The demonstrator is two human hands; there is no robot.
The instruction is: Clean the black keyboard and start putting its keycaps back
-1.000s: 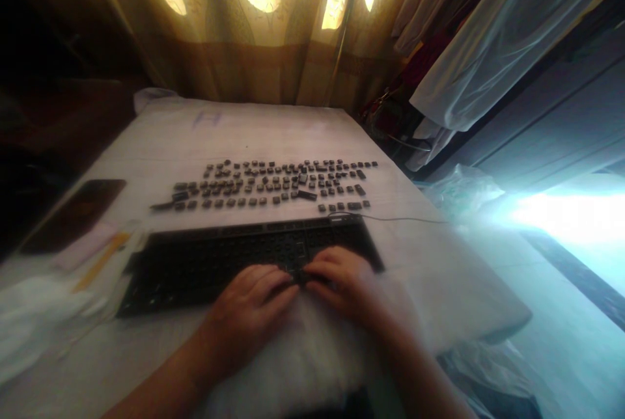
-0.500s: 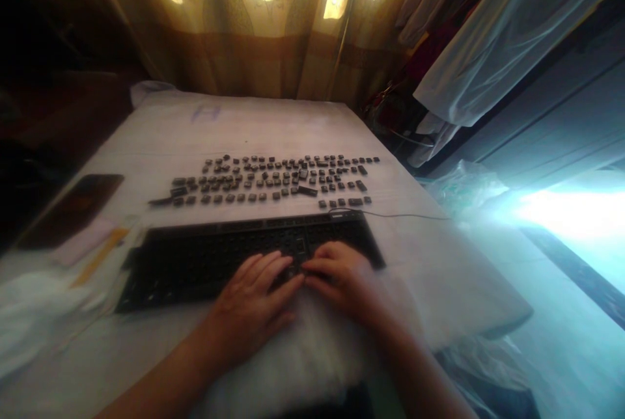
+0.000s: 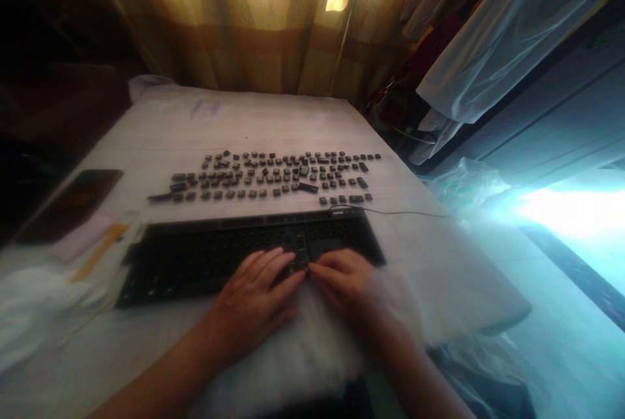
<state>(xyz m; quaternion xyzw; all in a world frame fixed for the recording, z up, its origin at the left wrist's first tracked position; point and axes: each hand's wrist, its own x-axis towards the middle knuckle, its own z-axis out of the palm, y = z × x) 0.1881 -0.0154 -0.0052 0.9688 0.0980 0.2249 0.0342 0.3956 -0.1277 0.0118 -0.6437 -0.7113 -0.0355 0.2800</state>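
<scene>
A black keyboard (image 3: 195,256) lies on the white-covered table with most of its keycaps off. My left hand (image 3: 258,292) rests over its near edge, right of the middle, with fingers stretched out and the thumb toward the right. Close beside that thumb, my right hand (image 3: 344,279) has thumb and forefinger brought together at the keyboard's front edge. Whatever is between those fingertips is too small and blurred to name. Beyond the keyboard, loose black keycaps (image 3: 263,175) are spread in several rough rows.
A dark phone-like slab (image 3: 71,204), a pink piece (image 3: 83,237), a yellow strip (image 3: 100,253) and a crumpled white cloth or bag (image 3: 29,308) lie at the left. The keyboard's cable (image 3: 405,213) runs off the right side of the table (image 3: 439,263). Curtains (image 3: 219,35) hang behind.
My right hand has drawn its fingers closer together and shifted slightly right and down, uncovering more of the keyboard. My left hand stays nearly still. The view has tilted slightly.
</scene>
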